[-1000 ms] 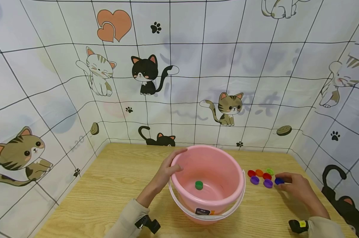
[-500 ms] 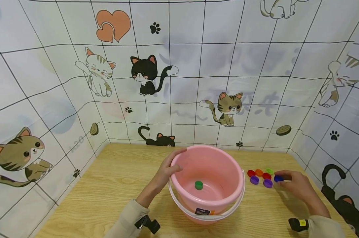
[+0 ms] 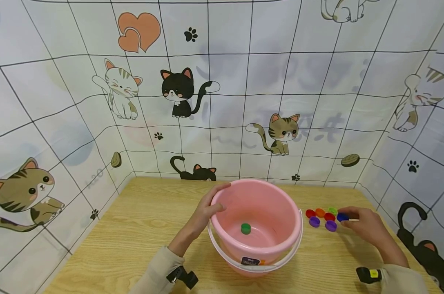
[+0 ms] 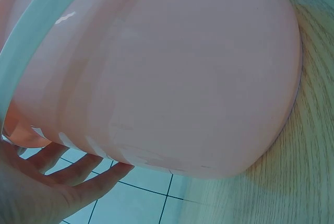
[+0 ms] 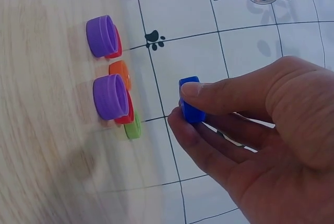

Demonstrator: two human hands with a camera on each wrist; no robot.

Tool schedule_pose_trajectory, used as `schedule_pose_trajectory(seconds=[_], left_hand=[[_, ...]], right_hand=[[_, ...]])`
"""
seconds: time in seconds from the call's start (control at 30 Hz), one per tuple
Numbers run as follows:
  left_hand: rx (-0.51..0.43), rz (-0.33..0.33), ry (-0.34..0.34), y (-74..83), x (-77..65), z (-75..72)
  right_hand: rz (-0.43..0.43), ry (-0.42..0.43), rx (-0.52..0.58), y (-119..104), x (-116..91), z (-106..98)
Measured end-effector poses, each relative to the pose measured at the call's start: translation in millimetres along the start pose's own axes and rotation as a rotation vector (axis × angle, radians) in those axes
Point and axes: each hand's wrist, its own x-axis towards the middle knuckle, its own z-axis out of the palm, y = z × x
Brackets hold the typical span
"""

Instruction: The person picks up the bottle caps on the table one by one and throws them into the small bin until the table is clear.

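A pink bucket (image 3: 258,204) with a white handle (image 3: 258,268) stands on the table, slightly tilted in the head view. My left hand (image 3: 203,212) grips its left rim, thumb inside and fingers round the outside. A green bottle cap (image 3: 245,228) lies on the bucket's floor. To the right of the bucket, my right hand (image 3: 367,226) pinches a blue bottle cap (image 5: 193,101) between thumb and fingers. The right wrist view shows this cap raised off the tabletop. Close by lie two purple caps (image 5: 110,97), two red caps (image 3: 329,217), an orange cap (image 3: 320,212) and a light green cap (image 5: 133,126).
The wooden table (image 3: 144,228) meets a cat-patterned wall covering (image 3: 229,102) at the back and sides. The bucket's handle hangs down across its front, over a dark label (image 3: 250,261).
My right hand has shifted slightly left and away from me with the blue cap, closer to the other caps. The left hand and bucket have stayed in place.
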Motion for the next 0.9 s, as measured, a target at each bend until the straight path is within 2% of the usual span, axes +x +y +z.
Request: schedule_pose_trajectory(seconds=[0.9], left_hand=[[0.008,0.003,0.007,-0.4,-0.6,-0.3]], right_hand=[[-0.052,0.002,0.008,-15,-1,-6]])
